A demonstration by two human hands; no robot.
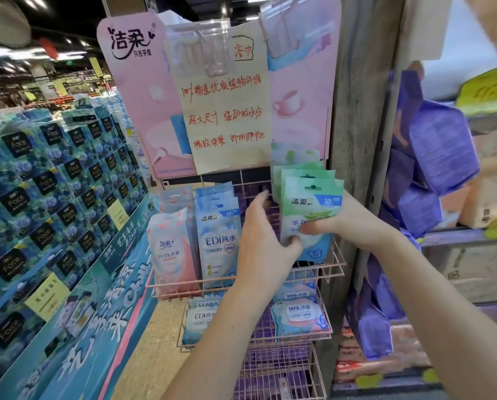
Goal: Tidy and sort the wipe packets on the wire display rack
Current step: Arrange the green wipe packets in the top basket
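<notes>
Two bare forearms reach up from the 6 o'clock and 4 o'clock edges toward a pink wire display rack (338,267) at the centre. The left hand (266,241) shows its back. Its fingers are straight and point up toward the rack's wire back. Its thumb touches the lower left corner of a bundle of green wipe packets (310,206). Its grip is wide and closes on nothing. At 3 o'clock from it, the right hand (351,223) comes in from the right, fingers behind the bundle and thumb laid across the front.

The green wipe packets are flat pouches, mint green below a pale top, with a blue corner band and a hanging hole. Several are fanned together, upright, over the right end of the rack's top basket. The right grip is narrow, pinching them between thumb and fingers.

In the same basket, at 9 o'clock from the left hand, stand pink wipe packets (171,252) and, just beside them, blue wipe packets (218,241). A handwritten sign (227,111) with red characters hangs at 12 o'clock.
</notes>
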